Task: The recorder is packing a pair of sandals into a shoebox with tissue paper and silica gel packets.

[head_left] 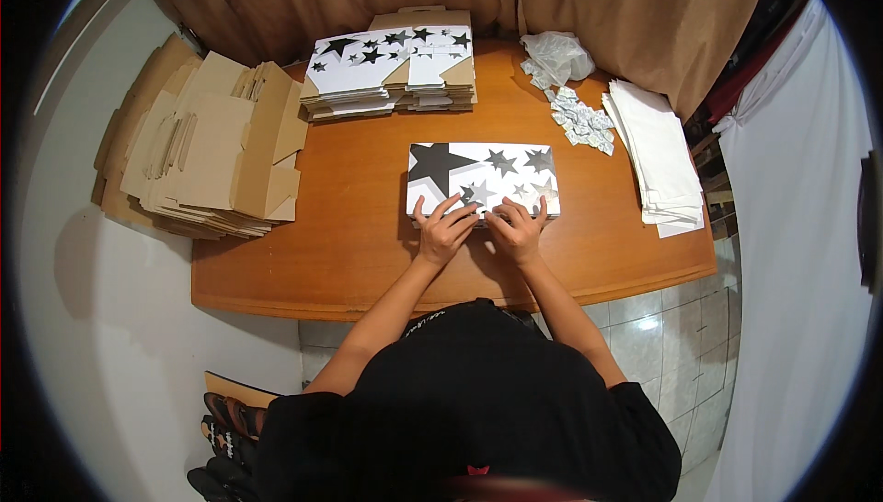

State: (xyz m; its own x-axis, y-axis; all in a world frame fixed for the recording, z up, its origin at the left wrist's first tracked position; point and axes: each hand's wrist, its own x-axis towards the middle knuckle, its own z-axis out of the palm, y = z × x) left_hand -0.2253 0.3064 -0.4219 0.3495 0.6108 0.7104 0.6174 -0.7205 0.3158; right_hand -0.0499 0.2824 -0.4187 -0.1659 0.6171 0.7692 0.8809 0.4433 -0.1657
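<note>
A closed white cardboard box [515,163] printed with black and grey stars lies in front of me on the wooden table. My left hand [443,233] grips its near edge left of the middle, fingers spread over the top. Close beside it, my right hand [518,231] holds the same edge, its fingertips also on the lid. Both thumbs point inward and nearly meet at the middle of that edge. The box's front side is mostly hidden behind my hands.
Flat brown cardboard blanks [198,148] are piled at the left. Star-printed blanks [368,69] form a stack at the back. Farther right are small white packets [581,122], a clear plastic bag [559,58] and white sheets [651,157]. Sandals [230,438] stand lower left.
</note>
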